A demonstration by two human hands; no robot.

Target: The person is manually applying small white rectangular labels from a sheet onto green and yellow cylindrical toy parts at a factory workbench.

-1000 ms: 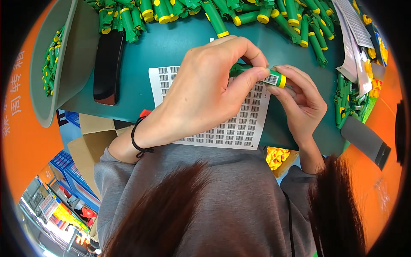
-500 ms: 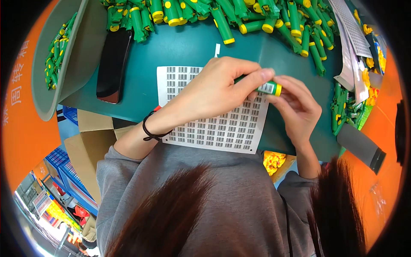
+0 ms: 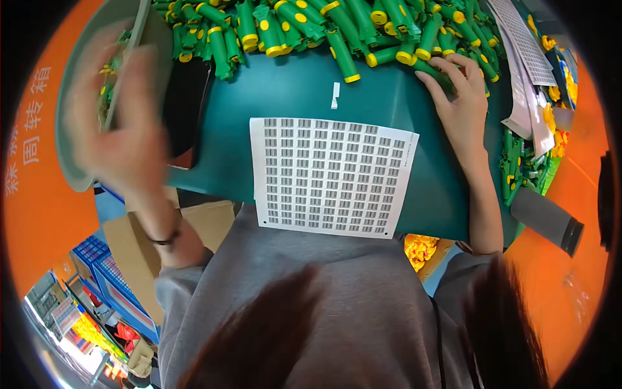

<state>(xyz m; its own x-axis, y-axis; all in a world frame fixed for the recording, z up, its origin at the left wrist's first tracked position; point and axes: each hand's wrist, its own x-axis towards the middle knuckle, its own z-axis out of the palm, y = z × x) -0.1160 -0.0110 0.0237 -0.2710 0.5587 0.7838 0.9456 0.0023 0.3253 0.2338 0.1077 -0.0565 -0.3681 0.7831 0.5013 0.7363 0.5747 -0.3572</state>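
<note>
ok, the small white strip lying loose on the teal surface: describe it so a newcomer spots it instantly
Start at the white label sheet lying mid-way on the teal work surface. Above its top edge, short of the pile of green and yellow pieces, lies a small white strip. It lies alone on bare teal, upright and plain white.

A teal bench carries everything. A white label sheet, printed with rows of small barcode stickers, lies flat near the near edge, its lower margin overhanging that edge slightly. A single peeled white sticker strip lies just beyond the sheet's far edge. A heap of green and yellow plastic pieces runs along the far edge. At the right edge, more white sheets lie stacked, with further green pieces beside them. A black flat object sits at the left edge.
</note>
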